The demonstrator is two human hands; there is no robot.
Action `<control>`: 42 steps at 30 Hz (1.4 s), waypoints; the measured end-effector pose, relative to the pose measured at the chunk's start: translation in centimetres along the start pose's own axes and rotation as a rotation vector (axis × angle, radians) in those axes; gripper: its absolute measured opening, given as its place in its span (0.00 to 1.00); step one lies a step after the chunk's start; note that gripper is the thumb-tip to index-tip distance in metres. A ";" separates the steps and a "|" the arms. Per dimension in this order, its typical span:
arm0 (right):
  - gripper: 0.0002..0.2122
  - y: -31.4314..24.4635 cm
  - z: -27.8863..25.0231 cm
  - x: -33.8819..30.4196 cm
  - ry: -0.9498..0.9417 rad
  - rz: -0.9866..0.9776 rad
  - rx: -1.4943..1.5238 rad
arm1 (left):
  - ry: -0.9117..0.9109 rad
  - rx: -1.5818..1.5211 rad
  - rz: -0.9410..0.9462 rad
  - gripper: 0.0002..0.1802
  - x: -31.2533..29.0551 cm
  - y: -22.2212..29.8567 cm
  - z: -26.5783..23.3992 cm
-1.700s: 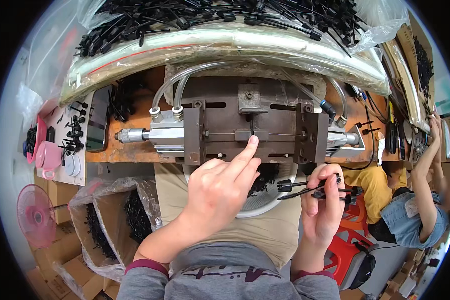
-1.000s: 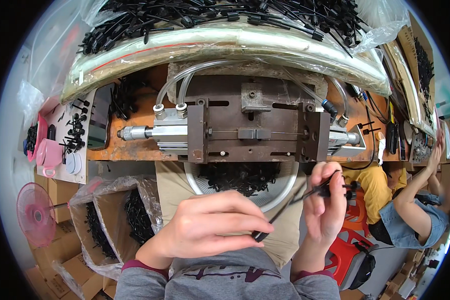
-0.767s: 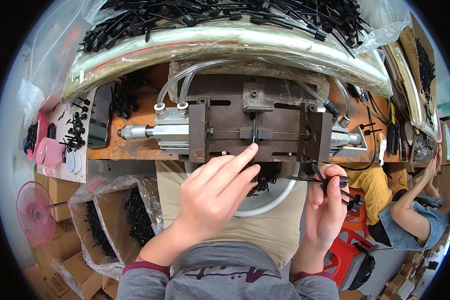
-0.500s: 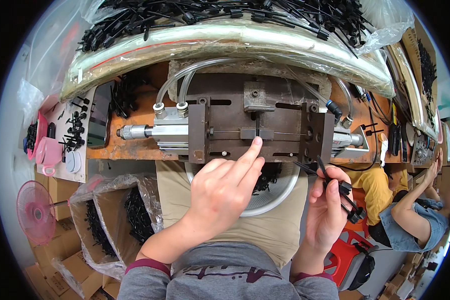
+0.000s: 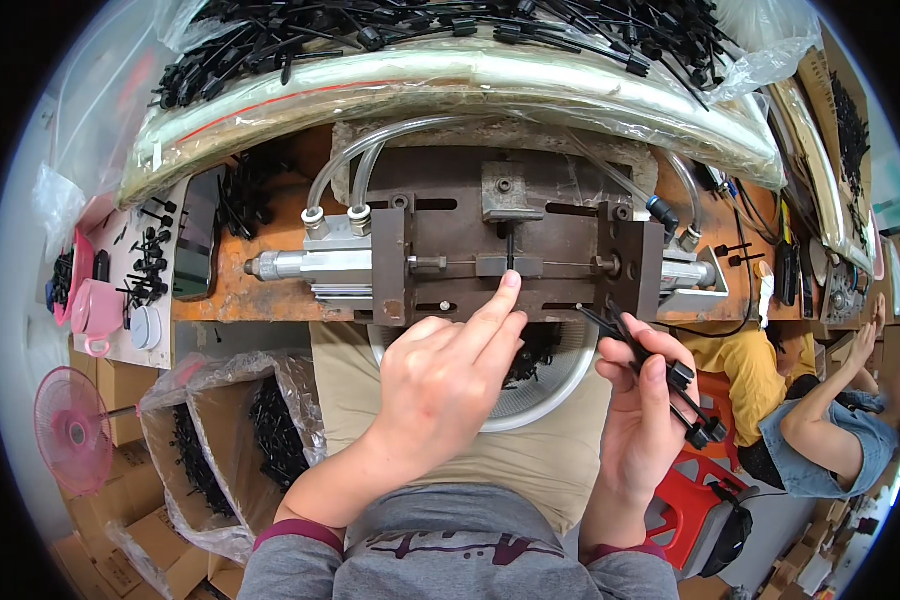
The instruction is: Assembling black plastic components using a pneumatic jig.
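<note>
Left: a pink fan (image 5: pixel 73 432) near an open carton (image 5: pixel 228 415). Centre: the left hand (image 5: pixel 445 368), index finger extended, meets the near visible end of a slim black rod (image 5: pixel 511 245) at the central block (image 5: pixel 489 267) of a metal fixture (image 5: pixel 455 225) on the bench (image 5: pixel 260 312); whether its hidden thumb pinches anything cannot be told. Right: the right hand (image 5: pixel 645 405) pinches several black stemmed parts (image 5: pixel 681 376).

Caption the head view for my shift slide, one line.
Left hand, index finger extended to a thin black rod at a brown metal fixture; right hand holding several black parts.
</note>
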State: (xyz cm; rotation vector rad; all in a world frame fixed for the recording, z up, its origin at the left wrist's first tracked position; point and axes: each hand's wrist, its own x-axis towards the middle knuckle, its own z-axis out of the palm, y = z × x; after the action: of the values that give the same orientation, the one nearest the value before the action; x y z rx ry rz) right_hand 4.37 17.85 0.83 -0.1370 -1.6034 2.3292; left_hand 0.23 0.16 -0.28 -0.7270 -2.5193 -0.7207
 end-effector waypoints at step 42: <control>0.08 1.0 -0.4 -0.3 -0.146 -0.254 -0.331 | -0.038 -0.031 0.009 0.14 0.3 0.0 -0.4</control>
State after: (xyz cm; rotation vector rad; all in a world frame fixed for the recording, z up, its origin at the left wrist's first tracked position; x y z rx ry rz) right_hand 4.52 17.78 -0.30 0.1597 -1.9419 1.9099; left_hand 0.08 0.09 0.18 -0.7689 -2.5428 -0.7506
